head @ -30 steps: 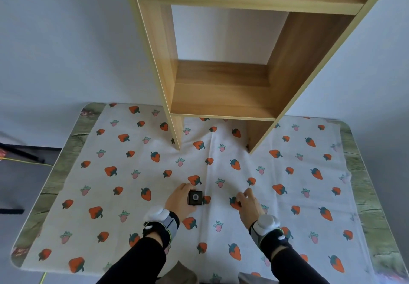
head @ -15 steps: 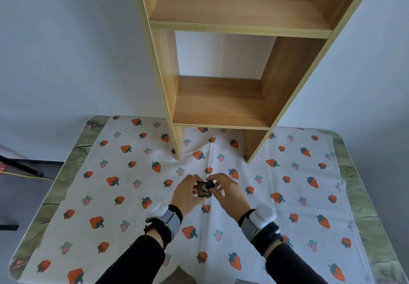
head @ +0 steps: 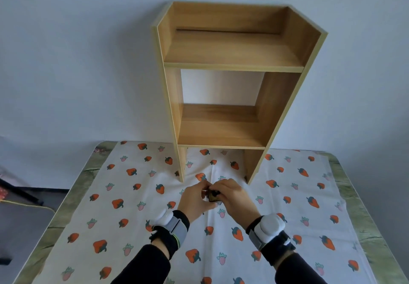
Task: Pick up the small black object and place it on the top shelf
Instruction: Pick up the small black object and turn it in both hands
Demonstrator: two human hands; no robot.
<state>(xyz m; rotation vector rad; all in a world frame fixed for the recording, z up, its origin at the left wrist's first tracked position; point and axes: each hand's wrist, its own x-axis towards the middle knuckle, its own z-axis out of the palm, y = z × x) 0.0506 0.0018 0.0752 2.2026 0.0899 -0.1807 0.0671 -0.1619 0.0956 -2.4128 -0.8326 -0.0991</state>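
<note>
The small black object (head: pixel 213 196) is pinched between both my hands, lifted a little above the strawberry-print cloth in front of the wooden shelf unit. My left hand (head: pixel 194 201) grips its left side and my right hand (head: pixel 234 197) covers its top and right side, so only a small dark face shows. The top shelf (head: pixel 232 55) of the wooden unit is bare and lies well above and behind my hands.
The wooden unit also has a lower shelf (head: pixel 219 128), bare, and stands on two side legs at the back of the table (head: pixel 73 195). A white strawberry-print cloth (head: pixel 137 224) covers the table. Both wrists wear bands with white modules.
My right hand came over from the cloth and joined my left hand on the black object. Both hands rose slightly with it, and the view tilted up to show the top shelf.
</note>
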